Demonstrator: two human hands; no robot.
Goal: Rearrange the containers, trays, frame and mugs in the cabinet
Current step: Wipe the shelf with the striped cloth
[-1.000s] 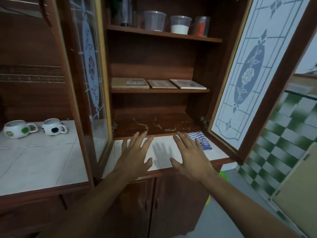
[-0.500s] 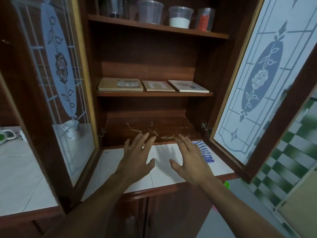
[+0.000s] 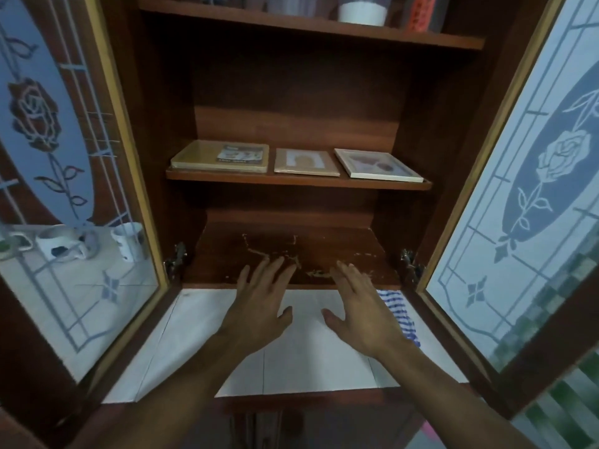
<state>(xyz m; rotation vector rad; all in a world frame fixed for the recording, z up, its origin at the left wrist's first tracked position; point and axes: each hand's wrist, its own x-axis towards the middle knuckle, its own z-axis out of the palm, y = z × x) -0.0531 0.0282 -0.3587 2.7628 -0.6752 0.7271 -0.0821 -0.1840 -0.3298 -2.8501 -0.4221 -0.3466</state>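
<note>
A wooden cabinet stands open in front of me. Its middle shelf [image 3: 298, 182] carries a tan tray [image 3: 207, 158] at left, a smaller tan tray [image 3: 304, 163] in the middle and a white-edged picture frame [image 3: 377, 165] at right, all lying flat. The top shelf [image 3: 311, 27] holds plastic containers, one with white powder [image 3: 363, 9] and one with orange contents [image 3: 421, 14]. Two white mugs [image 3: 60, 246] [image 3: 129, 241] show through the left glass door. My left hand [image 3: 259, 306] and my right hand [image 3: 363, 312] hover flat, fingers spread, over the bottom shelf's front edge, holding nothing.
Both glass doors [image 3: 55, 189] [image 3: 531, 196] with rose patterns swing wide open at either side. A blue-and-white striped cloth [image 3: 400, 309] lies on the white tiled counter [image 3: 201, 335] beside my right hand. The bottom shelf [image 3: 291, 247] has scratched veneer. Green checked tiles [image 3: 564, 400] show at lower right.
The view has shifted closer and to the right, centring the cabinet. Both hands have edged forward towards the bottom shelf, still spread and empty.
</note>
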